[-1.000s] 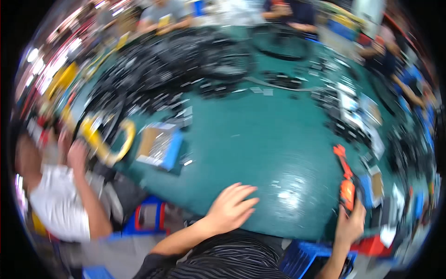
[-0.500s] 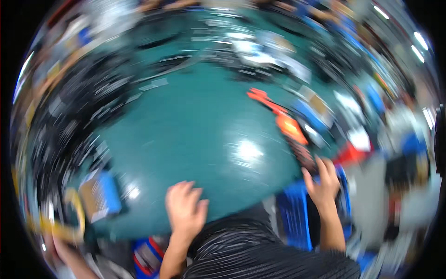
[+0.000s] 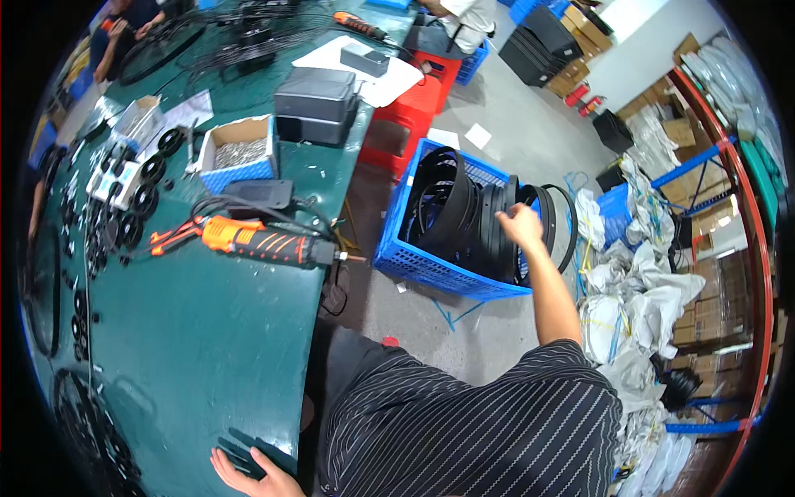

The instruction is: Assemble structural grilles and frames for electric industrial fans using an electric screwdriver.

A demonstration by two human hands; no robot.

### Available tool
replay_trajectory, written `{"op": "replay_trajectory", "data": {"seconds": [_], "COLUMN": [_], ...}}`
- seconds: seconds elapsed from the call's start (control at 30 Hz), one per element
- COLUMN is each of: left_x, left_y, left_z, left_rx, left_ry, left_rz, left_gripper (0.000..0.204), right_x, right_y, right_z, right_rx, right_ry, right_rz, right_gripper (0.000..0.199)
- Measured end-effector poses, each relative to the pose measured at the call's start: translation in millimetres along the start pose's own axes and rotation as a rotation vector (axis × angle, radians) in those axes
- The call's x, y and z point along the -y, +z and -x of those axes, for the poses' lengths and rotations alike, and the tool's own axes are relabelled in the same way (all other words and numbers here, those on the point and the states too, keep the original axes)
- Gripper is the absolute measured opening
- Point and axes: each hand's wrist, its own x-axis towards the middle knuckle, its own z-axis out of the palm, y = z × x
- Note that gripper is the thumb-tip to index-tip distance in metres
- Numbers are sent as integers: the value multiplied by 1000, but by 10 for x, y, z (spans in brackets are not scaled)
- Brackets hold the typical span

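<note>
Rings [image 3: 497, 224] in crate [image 3: 451, 275], crate on floor [image 3: 517, 112], desk [image 3: 207, 356] left of crate, tool [image 3: 265, 243] on desk, carton [image 3: 242, 173] behind tool, case [image 3: 313, 103] right of carton.

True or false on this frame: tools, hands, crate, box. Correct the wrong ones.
1. The nearer orange-and-black tool lies on the green table. True.
2. The left hand grips that tool. False: it is open, away from it.
3. The large blue crate holds black hoops. True.
4. That crate sits on the table. False: it is beside it.
5. The right hand is at the crate. True.
</note>
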Motion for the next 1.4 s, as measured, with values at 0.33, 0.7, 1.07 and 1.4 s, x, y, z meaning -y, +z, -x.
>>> {"op": "replay_trajectory", "data": {"seconds": [0.33,0.7,1.07,1.4], "left_x": [-303,-462,-445,247], "left_y": [-57,-146,-129,-418], "left_z": [-274,-239,-316,364], "left_rx": [75,28,-25,-254], "left_ry": [68,4,73,-230], "left_rz": [-87,-117,98,99], "left_gripper": [53,49,46,52], "right_x": [942,1003,1361,3001], "right_y": [1403,1399,-1597,-1928], "right_z": [-275,-856,248,1590], "right_rx": [145,-451,-471,412], "right_ry": [276,338,-485,-1054], "right_rz": [-83,-549,-1408,-2210], "right_gripper": [85,28,27,42]}}
